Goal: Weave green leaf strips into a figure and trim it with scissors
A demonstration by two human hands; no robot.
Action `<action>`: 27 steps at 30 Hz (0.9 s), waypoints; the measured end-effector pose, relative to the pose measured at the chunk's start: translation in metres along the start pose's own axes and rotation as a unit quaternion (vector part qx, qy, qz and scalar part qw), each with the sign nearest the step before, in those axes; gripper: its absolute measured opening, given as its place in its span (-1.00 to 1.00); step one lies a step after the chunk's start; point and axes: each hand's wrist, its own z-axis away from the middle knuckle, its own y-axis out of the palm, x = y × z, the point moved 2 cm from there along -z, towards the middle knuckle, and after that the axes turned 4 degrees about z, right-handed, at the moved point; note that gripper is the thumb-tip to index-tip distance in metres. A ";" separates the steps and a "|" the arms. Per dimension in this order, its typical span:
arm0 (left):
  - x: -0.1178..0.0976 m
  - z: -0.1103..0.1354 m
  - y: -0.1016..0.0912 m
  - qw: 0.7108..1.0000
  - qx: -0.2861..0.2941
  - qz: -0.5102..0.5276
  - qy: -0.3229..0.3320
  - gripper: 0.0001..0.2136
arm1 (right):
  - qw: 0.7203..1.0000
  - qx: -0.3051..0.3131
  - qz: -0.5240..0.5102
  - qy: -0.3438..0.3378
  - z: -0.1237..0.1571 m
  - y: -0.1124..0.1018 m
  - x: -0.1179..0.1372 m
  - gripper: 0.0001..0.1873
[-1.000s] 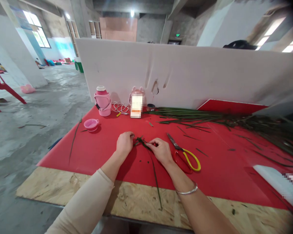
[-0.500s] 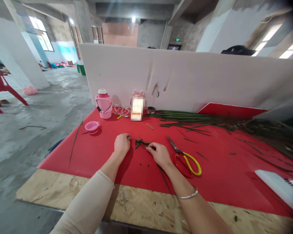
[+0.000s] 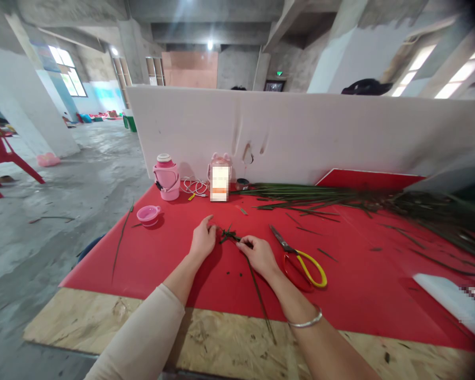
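My left hand [image 3: 203,240] rests on the red table cover [image 3: 154,253], fingers partly stretched, its fingertips just left of a small knot of green leaf strips [image 3: 228,235]. The fingers of my right hand [image 3: 257,253] pinch that knot's right end. A long green leaf blade [image 3: 260,301] trails from the knot toward me, over the bare chipboard edge. Yellow-handled scissors [image 3: 301,257] lie just right of my right hand.
A pile of long green leaves [image 3: 340,198] runs along the back right. A pink bottle [image 3: 166,177], a pink lid [image 3: 148,215], a white cable [image 3: 196,187] and a pink cup [image 3: 220,182] stand by the white partition [image 3: 301,132]. A white sheet [image 3: 451,303] lies at the right.
My left hand has let go of the leaf knot and its fingers have opened beside it. The right hand keeps pinching the knot; the trailing blade has swung slightly.
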 end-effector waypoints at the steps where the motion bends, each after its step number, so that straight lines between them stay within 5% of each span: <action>1: -0.001 0.001 0.002 1.000 0.008 0.025 0.004 -0.59 | 1.000 -0.001 -0.005 -0.001 0.000 0.000 0.000 -0.76; 4: -0.004 0.006 0.004 0.999 0.002 0.046 0.012 -0.59 | 1.000 -0.003 -0.021 -0.009 -0.001 0.000 -0.001 -0.77; 9: -0.017 0.015 -0.003 0.974 -0.081 -0.211 0.025 -0.73 | 0.999 -0.009 -0.051 -0.009 -0.001 -0.001 0.001 -0.79; 12: -0.022 0.016 0.000 0.962 -0.051 -0.266 0.018 -0.60 | 0.998 -0.006 -0.055 -0.004 -0.001 -0.001 0.003 -0.81; 16: -0.021 0.010 0.008 0.980 -0.004 -0.198 0.003 -0.61 | 0.998 0.007 -0.058 -0.001 -0.001 -0.001 0.004 -0.82; 21: -0.014 0.001 0.010 0.999 -0.006 0.039 0.027 -0.75 | 0.996 0.017 -0.084 -0.003 0.000 0.000 0.002 -0.79; 27: -0.009 -0.001 0.010 0.993 0.003 0.115 0.004 -0.64 | 0.988 -0.006 -0.154 -0.008 -0.001 0.001 -0.001 -0.71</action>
